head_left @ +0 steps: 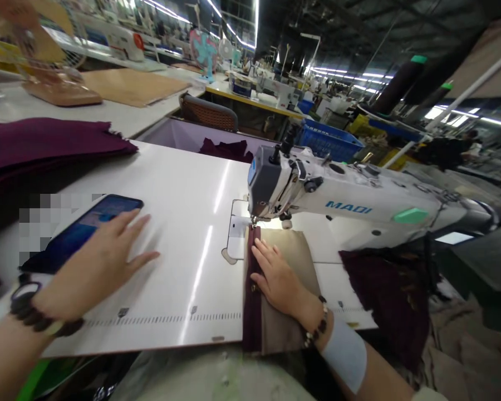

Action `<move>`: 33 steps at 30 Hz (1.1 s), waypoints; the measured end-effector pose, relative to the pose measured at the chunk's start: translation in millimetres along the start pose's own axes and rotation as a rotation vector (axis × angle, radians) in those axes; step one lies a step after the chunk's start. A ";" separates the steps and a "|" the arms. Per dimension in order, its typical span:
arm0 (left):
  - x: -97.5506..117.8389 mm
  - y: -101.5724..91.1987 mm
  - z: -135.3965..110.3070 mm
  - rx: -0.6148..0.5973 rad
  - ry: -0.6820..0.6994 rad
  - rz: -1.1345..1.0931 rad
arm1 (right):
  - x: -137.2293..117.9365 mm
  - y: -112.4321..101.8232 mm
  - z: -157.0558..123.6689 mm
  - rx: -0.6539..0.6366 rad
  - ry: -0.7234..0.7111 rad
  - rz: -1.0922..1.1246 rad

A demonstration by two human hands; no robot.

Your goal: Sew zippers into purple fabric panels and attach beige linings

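Observation:
My left hand [104,253] is over a phone [73,234] on the left of the white sewing table [179,223], fingers spread and holding nothing. On the right, my right hand [279,278] lies flat with fingers stretched out on a beige fabric piece [298,250]. A dark maroon strip [253,312] runs along that fabric's left edge, and my fingertips touch it. The far end of the strip sits under the needle area of the sewing machine [271,184]. The fabric's near end hangs at the table's front edge.
A stack of maroon fabric [45,147] lies at the far left. More maroon cloth [388,301] hangs right of the table. Behind the machine stands a blue crate [329,139]. A chair [209,114] and a fan [204,50] are farther back.

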State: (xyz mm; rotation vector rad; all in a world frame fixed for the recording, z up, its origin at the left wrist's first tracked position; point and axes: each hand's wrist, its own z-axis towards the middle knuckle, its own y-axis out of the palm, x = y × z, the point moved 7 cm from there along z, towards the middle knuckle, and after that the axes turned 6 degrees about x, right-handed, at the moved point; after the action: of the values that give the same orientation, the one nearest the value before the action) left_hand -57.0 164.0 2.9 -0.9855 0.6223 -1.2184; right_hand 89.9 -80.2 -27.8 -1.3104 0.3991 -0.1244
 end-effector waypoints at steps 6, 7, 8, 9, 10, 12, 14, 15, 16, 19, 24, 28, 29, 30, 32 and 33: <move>136.8 33.7 24.4 -0.198 0.418 -0.299 | -5.3 -3.9 -17.4 -0.026 -0.028 0.038; 149.5 38.1 27.1 -0.211 0.463 -0.314 | -5.8 -4.7 -20.4 -0.029 -0.028 0.044; 159.0 41.9 29.1 -0.215 0.505 -0.318 | -6.0 -5.4 -22.7 -0.034 -0.025 0.049; 165.7 45.2 30.5 -0.213 0.541 -0.315 | -6.2 -6.0 -24.2 -0.040 -0.022 0.054; 170.1 48.1 31.2 -0.206 0.573 -0.309 | -6.3 -6.4 -25.1 -0.047 -0.018 0.058; 174.0 52.9 31.1 -0.185 0.617 -0.300 | -6.3 -6.8 -25.2 -0.058 -0.012 0.067; 174.4 56.3 29.7 -0.170 0.634 -0.306 | -5.6 -7.0 -24.2 -0.059 -0.005 0.074; 174.2 57.4 28.8 -0.166 0.637 -0.310 | -5.2 -6.9 -23.7 -0.057 -0.001 0.077; 174.1 58.1 28.0 -0.162 0.638 -0.311 | -4.6 -6.8 -23.2 -0.054 0.003 0.079; 175.1 57.7 25.9 -0.151 0.638 -0.310 | -3.3 -6.2 -22.7 -0.041 0.010 0.073; 176.4 57.9 23.7 -0.135 0.640 -0.308 | -3.7 -5.7 -22.7 -0.026 0.017 0.057; 174.4 62.3 22.8 -0.112 0.651 -0.294 | -4.2 -4.1 -22.5 -0.041 0.019 0.053; 173.8 63.3 23.2 -0.111 0.649 -0.296 | -3.9 -3.8 -22.4 -0.043 0.022 0.052; 173.3 63.8 24.0 -0.109 0.648 -0.300 | -3.6 -3.5 -22.4 -0.044 0.025 0.050; 173.2 63.3 26.0 -0.101 0.644 -0.307 | -3.2 -3.0 -22.4 -0.046 0.028 0.052; 173.5 62.5 27.0 -0.097 0.642 -0.310 | -3.1 -3.0 -22.5 -0.045 0.028 0.055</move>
State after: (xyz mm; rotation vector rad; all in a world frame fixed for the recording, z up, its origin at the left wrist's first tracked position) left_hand 41.6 7.6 -21.3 -0.7775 1.0619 -1.8188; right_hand 79.5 -100.5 -28.8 -1.3422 0.4640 -0.0882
